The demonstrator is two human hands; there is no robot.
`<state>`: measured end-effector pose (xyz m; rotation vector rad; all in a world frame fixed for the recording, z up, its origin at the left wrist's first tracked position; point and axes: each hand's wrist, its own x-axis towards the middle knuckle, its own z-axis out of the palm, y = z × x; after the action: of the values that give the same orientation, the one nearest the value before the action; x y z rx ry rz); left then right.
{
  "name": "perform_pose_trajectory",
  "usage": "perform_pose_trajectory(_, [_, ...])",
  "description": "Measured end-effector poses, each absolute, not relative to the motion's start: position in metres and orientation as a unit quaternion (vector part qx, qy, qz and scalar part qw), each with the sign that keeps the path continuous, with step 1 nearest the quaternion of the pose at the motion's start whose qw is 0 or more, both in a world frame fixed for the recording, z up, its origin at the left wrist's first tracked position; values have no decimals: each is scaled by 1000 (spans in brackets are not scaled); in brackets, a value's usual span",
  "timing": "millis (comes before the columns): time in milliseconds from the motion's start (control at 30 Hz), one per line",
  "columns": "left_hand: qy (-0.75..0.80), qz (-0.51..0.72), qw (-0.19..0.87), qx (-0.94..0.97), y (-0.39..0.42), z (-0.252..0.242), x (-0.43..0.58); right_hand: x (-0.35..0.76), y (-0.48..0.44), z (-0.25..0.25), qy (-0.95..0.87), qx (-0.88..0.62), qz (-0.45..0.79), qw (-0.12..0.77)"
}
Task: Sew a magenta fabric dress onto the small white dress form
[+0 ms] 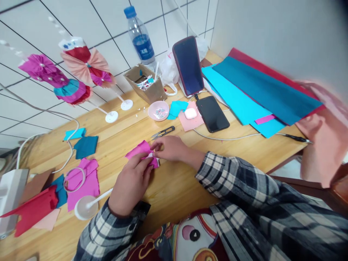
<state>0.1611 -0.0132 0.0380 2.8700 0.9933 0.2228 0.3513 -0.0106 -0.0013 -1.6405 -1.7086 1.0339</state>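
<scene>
Left hand [130, 186] pinches narrow on a piece of magenta paper [140, 148]; right hand [172, 148] also pinches narrow, thumb and finger on the same paper's right side. Paper sits between the two hands, over the wooden table [174, 185]; a small white bit [150, 155] shows among the fingertips, too covered to identify. Clock bearings run from this paper, twelve straight ahead. One o'clock, just beyond the right hand: snips [163, 132]. Eight o'clock: a white stand [81, 208], tipped, its rod running out of sight at the left wrist. Between eight and nine: a magenta sheet [88, 170] with a white ring [83, 185] on it. One o'clock, past the snips: a pink bowl [152, 111] holding small shiny pieces. Two o'clock: a black phone [213, 114], flat. Twelve: an open box [152, 93] of scraps, a blue-capped bottle [143, 45] behind. Ten o'clock: two ruffled paper dresses [50, 74] on round-based stands. Farther at two: teal sheets [266, 87], overlapping.
</scene>
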Motion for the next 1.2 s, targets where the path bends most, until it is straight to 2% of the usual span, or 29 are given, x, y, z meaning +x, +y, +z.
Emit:
perform_pose_trajectory(133, [347,95,71,930,-12,38,158,350,-11,-2,-627,-607,393,289])
perform_pose_trajectory(400, [378,150,104,908,-10,39,157,342,-15,0,-645,-640,337,249])
perform_pose_trajectory(533, [387,204,13,899,-15,38,145,343,-14,-2,-653,-637,326,249])
perform_pose_trajectory(667, [273,158,-93,944,-20,36,135,342,-14,-4,-655,-637,322,249])
perform_pose_trajectory(867, [260,72,-113,956,-20,34,134,341,-14,-3,-652,-641,321,248])
perform_pose_trajectory(1200, [301,134,-68,942,-15,30,130,344,-14,-4,-654,-631,330,256])
